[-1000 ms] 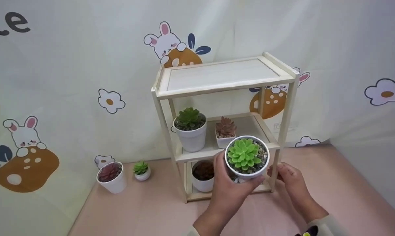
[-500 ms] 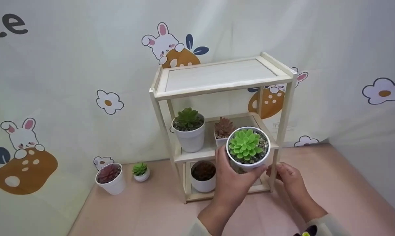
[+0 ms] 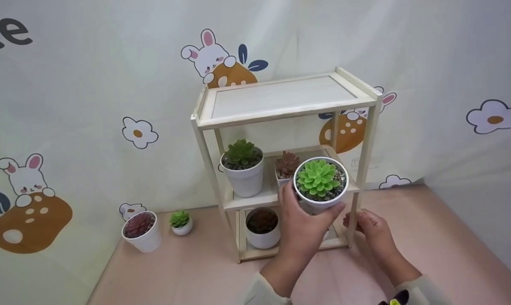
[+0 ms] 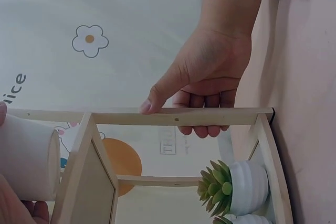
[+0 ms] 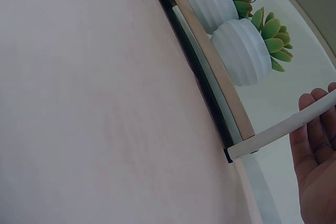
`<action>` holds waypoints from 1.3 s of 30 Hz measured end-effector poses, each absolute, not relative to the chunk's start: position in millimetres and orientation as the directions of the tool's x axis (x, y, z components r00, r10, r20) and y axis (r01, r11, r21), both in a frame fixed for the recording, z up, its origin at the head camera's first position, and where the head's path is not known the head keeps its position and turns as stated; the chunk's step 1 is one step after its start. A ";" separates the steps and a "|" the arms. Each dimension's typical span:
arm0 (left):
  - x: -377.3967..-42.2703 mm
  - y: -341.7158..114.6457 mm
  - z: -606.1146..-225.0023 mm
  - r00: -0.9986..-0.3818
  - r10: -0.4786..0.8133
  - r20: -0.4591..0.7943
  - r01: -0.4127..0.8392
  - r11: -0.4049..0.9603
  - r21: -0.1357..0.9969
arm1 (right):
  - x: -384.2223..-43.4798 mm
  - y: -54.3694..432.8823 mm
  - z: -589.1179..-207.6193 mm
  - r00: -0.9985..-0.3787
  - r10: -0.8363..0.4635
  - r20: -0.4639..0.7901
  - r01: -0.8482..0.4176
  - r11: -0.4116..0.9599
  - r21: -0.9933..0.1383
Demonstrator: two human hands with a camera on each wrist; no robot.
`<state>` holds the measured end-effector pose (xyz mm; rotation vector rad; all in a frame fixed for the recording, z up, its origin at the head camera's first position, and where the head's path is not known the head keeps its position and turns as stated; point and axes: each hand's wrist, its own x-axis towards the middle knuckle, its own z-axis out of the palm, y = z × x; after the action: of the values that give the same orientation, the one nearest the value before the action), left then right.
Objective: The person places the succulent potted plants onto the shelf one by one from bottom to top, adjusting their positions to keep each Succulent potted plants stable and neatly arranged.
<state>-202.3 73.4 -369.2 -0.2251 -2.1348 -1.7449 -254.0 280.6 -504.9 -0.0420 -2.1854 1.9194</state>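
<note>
My left hand [image 3: 300, 231] grips a white pot with a bright green succulent [image 3: 319, 180], raised in front of the wooden shelf's middle level and tilted towards the head camera. The pot's white side [image 4: 29, 156] fills the left of the left wrist view. My right hand [image 3: 376, 233] holds the shelf's right front post [image 4: 178, 116], thumb on one side and fingers curled round the other. On the middle level stand a green succulent pot [image 3: 243, 180] and a pink succulent [image 3: 287, 165], partly hidden by the held pot.
The lower level bears a pot with a dark reddish plant [image 3: 262, 231] and two ribbed white succulent pots [image 5: 241, 51]. A dark red succulent pot [image 3: 143, 235] and a small green one [image 3: 180, 223] stand on the pink tabletop [image 3: 175, 271] left of the shelf.
My left hand has raised the green succulent pot, which now covers more of the pink succulent. My right hand stays on the post. The head view has shifted slightly.
</note>
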 end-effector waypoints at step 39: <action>-209.0 86.7 -368.7 -0.864 -0.180 0.470 0.411 0.286 0.866 | -254.6 280.5 -507.8 -0.965 0.167 0.204 -0.187 0.114 -0.976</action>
<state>-209.0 86.7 -368.7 -0.2058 -2.0754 -1.6148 -254.6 280.5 -507.8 0.0193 -2.1305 1.9303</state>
